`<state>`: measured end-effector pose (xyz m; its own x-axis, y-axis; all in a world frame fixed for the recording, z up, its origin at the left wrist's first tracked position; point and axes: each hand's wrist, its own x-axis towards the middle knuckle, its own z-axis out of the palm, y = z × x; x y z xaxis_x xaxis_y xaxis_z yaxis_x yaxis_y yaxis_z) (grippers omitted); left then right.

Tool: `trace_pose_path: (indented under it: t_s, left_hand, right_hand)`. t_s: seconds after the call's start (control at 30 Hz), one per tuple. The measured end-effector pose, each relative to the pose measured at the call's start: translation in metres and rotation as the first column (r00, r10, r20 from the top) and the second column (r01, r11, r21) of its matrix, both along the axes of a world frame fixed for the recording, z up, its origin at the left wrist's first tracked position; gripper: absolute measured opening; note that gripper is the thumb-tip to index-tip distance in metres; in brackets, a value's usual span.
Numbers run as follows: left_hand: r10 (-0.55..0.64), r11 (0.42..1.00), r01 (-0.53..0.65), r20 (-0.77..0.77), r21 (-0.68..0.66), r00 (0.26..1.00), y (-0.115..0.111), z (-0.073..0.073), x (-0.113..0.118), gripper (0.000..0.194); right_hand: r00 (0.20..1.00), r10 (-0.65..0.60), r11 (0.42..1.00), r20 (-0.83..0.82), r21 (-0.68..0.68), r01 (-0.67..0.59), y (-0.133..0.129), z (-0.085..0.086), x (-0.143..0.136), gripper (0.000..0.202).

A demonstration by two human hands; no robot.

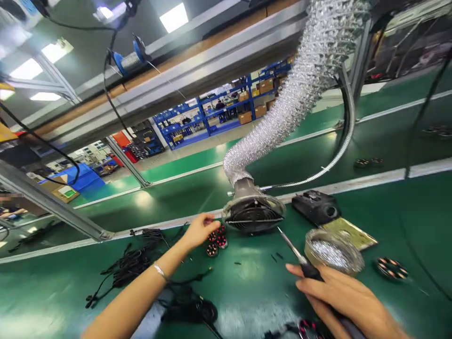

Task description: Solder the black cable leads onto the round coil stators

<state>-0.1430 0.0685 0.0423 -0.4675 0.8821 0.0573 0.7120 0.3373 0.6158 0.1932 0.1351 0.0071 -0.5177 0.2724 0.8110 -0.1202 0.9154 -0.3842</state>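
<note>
My right hand [339, 292] grips a soldering iron [310, 270] by its black handle, the metal tip pointing up and left toward the fan. At the left, my left hand [201, 230] has its fingers curled together over a small cluster of round motor stators [217, 242] with copper-red windings. Whatever is between those fingertips is hidden. Just right of that hand stands a round black fume extraction fan [254, 216], joined to a silver flexible duct [268, 127]. A round tin [334, 252] with shiny metal shavings sits beyond my right hand.
A black soldering iron stand [316, 207] and a yellowish sponge tray [349, 233] are behind the tin. Another stator [391, 268] lies at the right. Black cables [134, 259] are heaped at the left. A solder wire spool [130, 59] hangs overhead.
</note>
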Motion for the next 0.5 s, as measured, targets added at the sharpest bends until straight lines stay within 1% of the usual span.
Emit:
trace_pose_path:
  t_s: [0.07,0.13,0.2,0.23,0.3,0.37,0.43,0.47,0.5]
  left_hand:
    - [0.046,0.994,-0.047,0.014,0.100,0.999,-0.025,0.010,0.000,0.033]
    - [0.058,0.986,-0.063,0.037,0.155,0.998,-0.059,0.017,-0.001,0.042]
    - [0.074,0.982,-0.081,0.046,0.170,0.996,-0.097,0.020,-0.001,0.041]
    - [0.103,0.978,-0.105,0.023,0.178,0.994,-0.117,0.020,-0.001,0.039]
    - [0.195,0.965,-0.173,-0.096,0.197,0.976,-0.151,0.017,-0.001,0.037]
    - [0.245,0.961,-0.216,-0.162,0.175,0.956,-0.176,0.013,-0.001,0.040]
    - [0.237,0.970,-0.222,-0.198,0.099,0.951,-0.190,0.011,0.002,0.042]
    - [0.205,0.979,-0.200,-0.223,0.045,0.953,-0.192,0.011,0.005,0.045]
    - [0.154,0.986,-0.164,-0.254,-0.020,0.955,-0.193,0.012,0.010,0.048]
  right_hand:
    - [0.999,0.023,0.999,0.032,0.023,-0.023,-0.005,0.011,0.005,0.033]
    - [0.998,0.014,1.000,0.056,-0.016,-0.013,-0.009,0.022,0.010,0.032]
    - [0.997,-0.019,0.999,0.073,-0.047,0.022,-0.016,0.033,0.014,0.027]
    - [0.996,-0.036,0.998,0.086,-0.051,0.041,-0.020,0.038,0.016,0.024]
    - [0.989,-0.060,0.997,0.132,-0.046,0.067,-0.029,0.043,0.022,0.018]
    - [0.975,-0.080,0.996,0.208,-0.030,0.088,-0.039,0.040,0.028,0.013]
    - [0.952,-0.124,0.992,0.281,0.011,0.126,-0.048,0.028,0.034,0.012]
    - [0.939,-0.161,0.987,0.302,0.052,0.153,-0.052,0.018,0.035,0.018]
    - [0.927,-0.207,0.978,0.312,0.104,0.184,-0.054,0.008,0.036,0.029]
